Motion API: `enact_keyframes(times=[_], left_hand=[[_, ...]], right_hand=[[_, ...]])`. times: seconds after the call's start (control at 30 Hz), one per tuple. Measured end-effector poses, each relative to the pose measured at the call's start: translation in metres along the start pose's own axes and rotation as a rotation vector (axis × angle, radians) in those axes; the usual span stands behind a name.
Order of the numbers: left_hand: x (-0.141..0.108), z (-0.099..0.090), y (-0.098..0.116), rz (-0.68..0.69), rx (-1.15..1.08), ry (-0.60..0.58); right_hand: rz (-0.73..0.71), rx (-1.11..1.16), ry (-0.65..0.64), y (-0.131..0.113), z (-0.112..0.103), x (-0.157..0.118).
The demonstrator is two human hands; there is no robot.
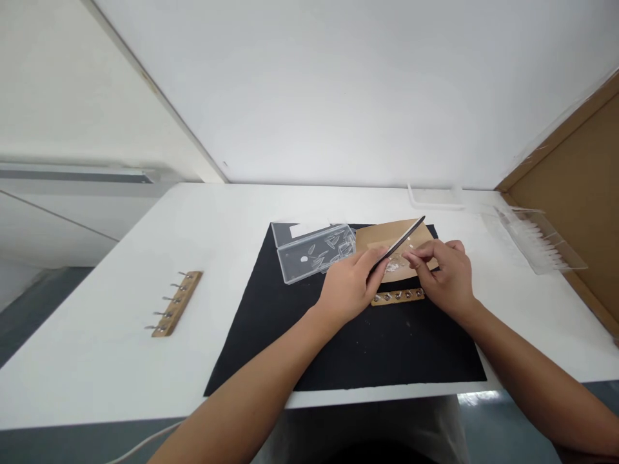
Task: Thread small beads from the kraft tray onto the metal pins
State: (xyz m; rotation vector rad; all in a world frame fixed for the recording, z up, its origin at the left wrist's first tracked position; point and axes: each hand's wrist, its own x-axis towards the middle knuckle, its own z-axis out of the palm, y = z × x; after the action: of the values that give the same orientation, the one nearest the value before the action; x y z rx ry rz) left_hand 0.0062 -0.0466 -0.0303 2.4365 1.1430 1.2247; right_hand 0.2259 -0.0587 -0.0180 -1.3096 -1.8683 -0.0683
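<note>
- The left hand (pixel 349 283) has its grip squeezed around a long dark stick (pixel 405 238), which slants up over some brown paper (pixel 372 234).
- The right hand (pixel 447 276) has its finger and thumb tips close together near the stick; I can't tell if its grip has something tiny in it.
- The paper lies on a black mat (pixel 387 354) on the white counter (pixel 97 367).
- A wooden strip (pixel 397 297) lies near the paper.
- Left of the paper is a clear box (pixel 293 273).

Free room left of the black mat (pixel 387 354) (bar one wooden strip (pixel 180 301))
</note>
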Motion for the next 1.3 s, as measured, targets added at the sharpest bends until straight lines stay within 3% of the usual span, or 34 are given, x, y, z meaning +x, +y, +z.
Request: enact_keyframes(times=[0.37, 0.6, 0.77, 0.93, 1.1, 1.3], left_hand=[[0.004, -0.006, 0.006, 0.024, -0.319, -0.018], [0.007, -0.009, 0.016, -0.072, -0.46, -0.06], [0.006, -0.011, 0.018, -0.116, -0.542, -0.066], [0.005, -0.01, 0.017, -0.147, -0.588, -0.062], [0.004, -0.009, 0.017, -0.167, -0.642, -0.066], [0.004, -0.008, 0.019, -0.229, -0.728, -0.105]], right_hand=[[-0.233, 0.024, 0.116, -0.005, -0.008, -0.002], [-0.408, -0.082, 0.152, -0.001, -0.013, -0.004], [-0.526, -0.187, 0.132, 0.004, -0.018, -0.009], [-0.508, -0.296, -0.007, 0.008, -0.019, -0.018], [-0.652, -0.204, 0.063, 0.004, -0.02, -0.017], [-0.678, -0.214, 0.052, 0.0, -0.022, -0.012]])
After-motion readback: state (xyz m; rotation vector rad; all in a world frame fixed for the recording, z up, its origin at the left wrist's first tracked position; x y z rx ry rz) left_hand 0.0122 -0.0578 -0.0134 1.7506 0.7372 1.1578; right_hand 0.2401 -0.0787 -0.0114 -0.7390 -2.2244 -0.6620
